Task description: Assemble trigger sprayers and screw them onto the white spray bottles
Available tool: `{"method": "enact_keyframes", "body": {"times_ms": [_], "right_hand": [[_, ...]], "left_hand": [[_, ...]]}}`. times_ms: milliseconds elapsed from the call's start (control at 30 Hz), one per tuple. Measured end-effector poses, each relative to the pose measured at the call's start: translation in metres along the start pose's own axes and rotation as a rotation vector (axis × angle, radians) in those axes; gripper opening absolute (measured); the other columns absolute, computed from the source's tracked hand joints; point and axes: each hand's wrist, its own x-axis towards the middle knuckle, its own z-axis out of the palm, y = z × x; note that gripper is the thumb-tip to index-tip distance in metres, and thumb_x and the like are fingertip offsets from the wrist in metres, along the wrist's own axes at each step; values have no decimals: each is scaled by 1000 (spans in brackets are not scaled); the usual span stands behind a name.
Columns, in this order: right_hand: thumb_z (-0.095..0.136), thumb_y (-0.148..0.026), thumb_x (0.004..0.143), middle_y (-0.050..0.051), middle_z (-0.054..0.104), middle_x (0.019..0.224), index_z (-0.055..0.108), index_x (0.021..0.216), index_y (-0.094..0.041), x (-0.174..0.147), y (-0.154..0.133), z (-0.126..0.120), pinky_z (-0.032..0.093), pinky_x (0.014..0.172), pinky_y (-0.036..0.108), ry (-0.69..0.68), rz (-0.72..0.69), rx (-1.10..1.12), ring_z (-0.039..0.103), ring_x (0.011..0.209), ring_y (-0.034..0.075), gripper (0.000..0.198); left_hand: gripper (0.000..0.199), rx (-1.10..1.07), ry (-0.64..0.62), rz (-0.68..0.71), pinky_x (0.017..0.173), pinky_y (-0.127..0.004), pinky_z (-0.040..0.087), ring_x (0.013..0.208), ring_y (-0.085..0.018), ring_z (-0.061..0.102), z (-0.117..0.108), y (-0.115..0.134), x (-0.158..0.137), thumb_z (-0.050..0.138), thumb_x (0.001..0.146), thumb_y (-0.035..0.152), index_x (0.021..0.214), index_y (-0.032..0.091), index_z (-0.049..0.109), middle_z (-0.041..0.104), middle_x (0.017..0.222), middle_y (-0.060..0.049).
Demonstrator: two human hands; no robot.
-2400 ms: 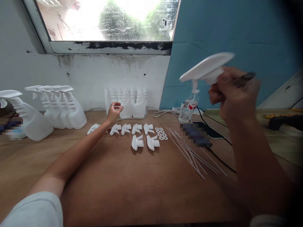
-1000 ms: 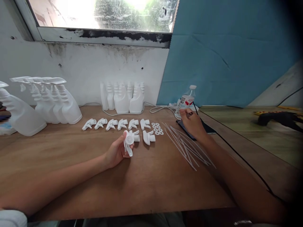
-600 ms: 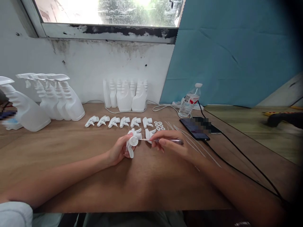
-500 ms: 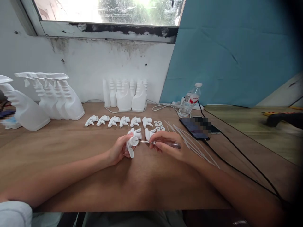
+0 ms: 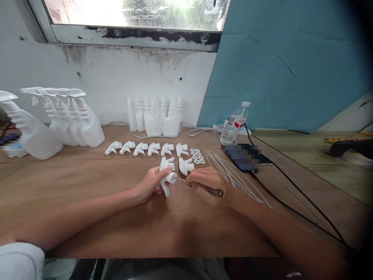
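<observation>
My left hand (image 5: pixel 153 184) is closed around a white trigger spray head (image 5: pixel 171 178), whose round collar faces right. In my right hand (image 5: pixel 208 182) is a screwdriver (image 5: pixel 215 191) with a see-through brownish handle. Its thin metal shaft reaches left to the collar opening; how deep the tip goes in is hidden. Just behind the hands lie two more spray heads, one (image 5: pixel 167 163) next to my left hand and another (image 5: pixel 185 166) near my right fingers. Small white rings (image 5: pixel 197 156) lie in a cluster beyond my right hand.
Farther back runs a row of spray heads (image 5: pixel 140 149). White bottles (image 5: pixel 154 120) stand against the wall, with assembled spray bottles (image 5: pixel 87 123) at left. Thin white tubes (image 5: pixel 233 175), a phone (image 5: pixel 237 157), black cables (image 5: pixel 294 196) and a water bottle (image 5: pixel 233 124) are at right.
The held spray head has turned, so its collar points more to the right. My right hand has wrapped farther over the screwdriver handle, which now tilts down more at its right end.
</observation>
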Motion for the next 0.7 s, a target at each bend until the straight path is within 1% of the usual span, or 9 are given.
{"method": "enact_keyframes", "body": {"times_ms": [67, 100, 167, 267, 333, 433, 567, 700], "right_hand": [[38, -9, 80, -1, 53, 60, 55, 75, -17, 1, -1, 0, 33, 51, 22, -12, -13, -5, 43, 51, 9, 19], [38, -9, 80, -1, 53, 59, 55, 74, -17, 1, -1, -1, 34, 52, 22, -12, 11, 8, 43, 51, 9, 19], [38, -9, 80, -1, 55, 59, 56, 72, -17, 1, -1, -2, 37, 53, 21, -21, 117, 85, 47, 51, 8, 21], [37, -7, 77, 0, 58, 59, 58, 69, -16, 0, 0, 0, 41, 52, 19, -18, 326, 304, 52, 51, 8, 24], [36, -7, 76, 0, 59, 59, 59, 68, -15, -2, 2, 4, 43, 50, 19, 4, 400, 449, 52, 49, 8, 26], [36, -8, 78, 1, 61, 64, 62, 72, -15, -4, 4, 12, 45, 51, 20, 64, 383, 545, 53, 52, 9, 27], [38, -9, 82, 2, 61, 70, 63, 78, -15, -5, 1, 22, 47, 57, 22, 121, 346, 547, 54, 60, 10, 26], [36, -8, 85, 1, 61, 70, 63, 79, -15, -6, -1, 33, 47, 58, 21, 186, 345, 563, 55, 62, 9, 28]], "left_hand": [[45, 46, 9, -8, 37, -17, 15, 39, -2, 26, 1, -1, 0, 61, 79, 58, 73, 15, 46, 45, 57, 3], [45, 62, 11, -12, 37, -16, 15, 39, -2, 26, 1, -2, 0, 62, 79, 58, 73, 16, 46, 46, 57, 3], [45, 77, 15, -18, 36, -16, 16, 37, -2, 26, 1, -4, -1, 62, 79, 58, 75, 16, 46, 48, 57, 3], [43, 94, 10, -16, 36, -15, 19, 38, -2, 29, 0, -5, -1, 63, 78, 56, 77, 17, 46, 50, 56, 3], [42, 97, 12, -16, 36, -15, 19, 37, -2, 30, 0, -5, -1, 64, 78, 55, 77, 17, 47, 50, 56, 3], [43, 34, 30, -32, 35, -15, 16, 36, -2, 25, -2, -3, 1, 61, 79, 55, 73, 16, 46, 47, 53, 4], [43, -72, 47, -54, 34, -16, 10, 34, -2, 20, -8, 1, 2, 57, 81, 54, 67, 15, 47, 43, 50, 4], [40, -104, 61, -46, 34, -18, 8, 35, -2, 17, -13, -1, 4, 58, 81, 51, 67, 16, 47, 41, 47, 5]]}}
